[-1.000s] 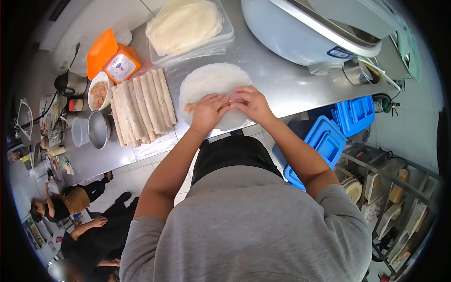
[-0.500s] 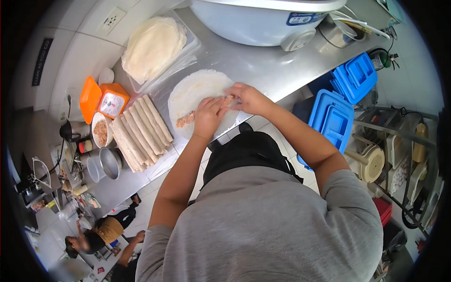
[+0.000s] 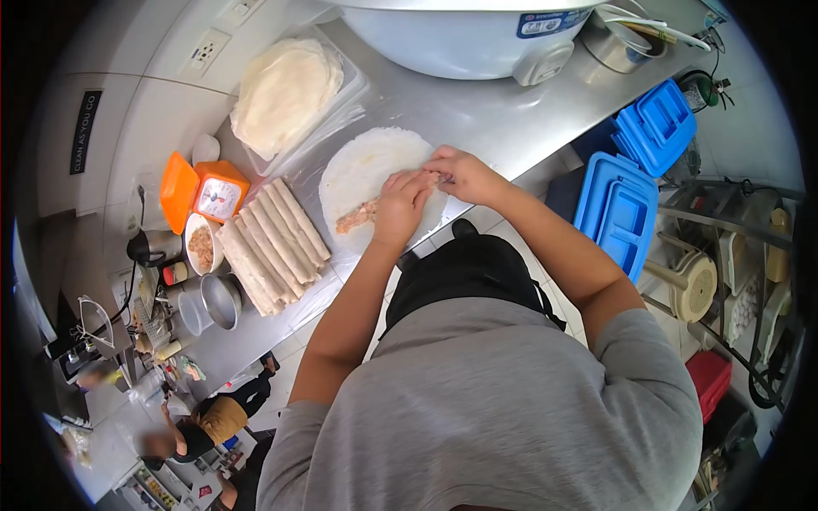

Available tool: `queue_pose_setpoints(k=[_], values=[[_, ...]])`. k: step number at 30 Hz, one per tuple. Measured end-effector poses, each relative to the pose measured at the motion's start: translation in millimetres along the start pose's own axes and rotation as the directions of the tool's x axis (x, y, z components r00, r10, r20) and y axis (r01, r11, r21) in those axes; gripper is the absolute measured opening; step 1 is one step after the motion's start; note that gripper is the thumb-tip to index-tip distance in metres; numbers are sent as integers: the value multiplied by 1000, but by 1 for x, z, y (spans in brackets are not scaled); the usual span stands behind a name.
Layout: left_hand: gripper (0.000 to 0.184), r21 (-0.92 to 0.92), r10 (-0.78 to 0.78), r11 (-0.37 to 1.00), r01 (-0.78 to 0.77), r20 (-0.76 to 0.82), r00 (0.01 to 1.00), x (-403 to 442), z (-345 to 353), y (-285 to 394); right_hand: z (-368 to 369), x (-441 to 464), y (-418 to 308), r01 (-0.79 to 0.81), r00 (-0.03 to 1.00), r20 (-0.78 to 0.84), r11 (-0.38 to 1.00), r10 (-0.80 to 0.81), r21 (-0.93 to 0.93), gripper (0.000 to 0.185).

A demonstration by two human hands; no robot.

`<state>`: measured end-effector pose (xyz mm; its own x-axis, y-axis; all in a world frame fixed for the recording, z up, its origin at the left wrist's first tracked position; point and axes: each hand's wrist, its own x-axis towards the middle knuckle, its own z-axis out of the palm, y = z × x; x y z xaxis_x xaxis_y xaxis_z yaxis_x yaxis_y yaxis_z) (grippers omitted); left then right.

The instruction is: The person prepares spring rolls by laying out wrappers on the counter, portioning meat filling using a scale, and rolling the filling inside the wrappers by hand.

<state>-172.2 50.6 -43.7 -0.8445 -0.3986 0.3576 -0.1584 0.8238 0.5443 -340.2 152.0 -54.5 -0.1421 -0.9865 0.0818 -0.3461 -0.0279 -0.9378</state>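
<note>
A round, pale wrapper lies flat on the steel table near its front edge. Across its lower part runs a strip of pinkish minced filling. My left hand is closed over the middle of that strip, fingers together and pressed down. At the strip's right end my right hand pinches the filling between thumb and fingers. The two hands nearly meet, and they hide the filling beneath them. Left of the wrapper, several long finished rolls lie side by side in a pile.
Behind the rolls stand an orange kitchen scale, a bowl of filling and a metal bowl. A wrapper stack rests on a plastic tub. A large white basin occupies the back. Blue lids are at right; another person works lower left.
The whole view has shifted, so the table's things appear farther right. My left hand has slid slightly right along the filling, showing a little more of its left end.
</note>
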Motion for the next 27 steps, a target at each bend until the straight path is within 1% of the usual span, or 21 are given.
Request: queue_pose_setpoints(k=[3, 6, 7, 10, 11, 12, 13, 16, 17, 19, 20, 23, 25, 27], values=[[28, 125, -120, 986, 107, 99, 988, -18, -36, -14, -1, -1, -2, -16, 1000, 9, 1000, 16, -15, 40], [26, 73, -181, 982, 172, 128, 975, -35, -65, -31, 1, -3, -4, -9, 999, -35, 1000, 9, 10, 40], [27, 73, -223, 974, 215, 126, 967, -39, -74, -30, 2, -2, -5, 0, 999, -54, 1000, 1, 20, 40], [28, 42, -320, 947, 319, 29, 947, -63, -80, -41, 3, 5, -24, -112, 994, -30, 990, 110, -86, 38], [28, 45, -317, 948, 316, 20, 948, -67, -78, -47, 11, 10, -33, 17, 999, -33, 976, -25, -218, 36], [28, 47, -317, 948, 316, 11, 948, -71, -74, -53, 23, 17, -44, 142, 987, -17, 928, -158, -344, 35], [28, 48, -316, 948, 315, 4, 949, -71, -73, -52, 37, 24, -53, 259, 959, 14, 850, -284, -459, 34], [24, 37, -315, 948, 317, -56, 948, -59, -87, -30, 89, 41, -57, 259, 965, 161, 836, -206, -483, 31], [25, 42, -321, 946, 322, -30, 947, -65, -88, -37, 104, 46, -43, 255, 967, 164, 802, -197, -540, 28], [27, 58, -342, 938, 340, 21, 939, -79, -95, -52, 104, 50, -35, 234, 971, 160, 848, -178, -475, 27], [27, 57, -341, 939, 340, 13, 940, -85, -96, -58, 107, 52, -31, 224, 972, 163, 869, -168, -442, 26], [28, 32, -336, 941, 337, -26, 941, -90, -95, -58, 109, 53, -54, 203, 979, 119, 866, -166, -457, 22], [27, 13, -333, 942, 334, -74, 940, -84, -101, -49, 111, 56, -54, 162, 984, 138, 867, -110, -472, 20], [26, 102, -331, 936, 338, -79, 940, -90, -108, -50, 115, 59, -60, 132, 989, 125, 865, -81, -484, 18]])
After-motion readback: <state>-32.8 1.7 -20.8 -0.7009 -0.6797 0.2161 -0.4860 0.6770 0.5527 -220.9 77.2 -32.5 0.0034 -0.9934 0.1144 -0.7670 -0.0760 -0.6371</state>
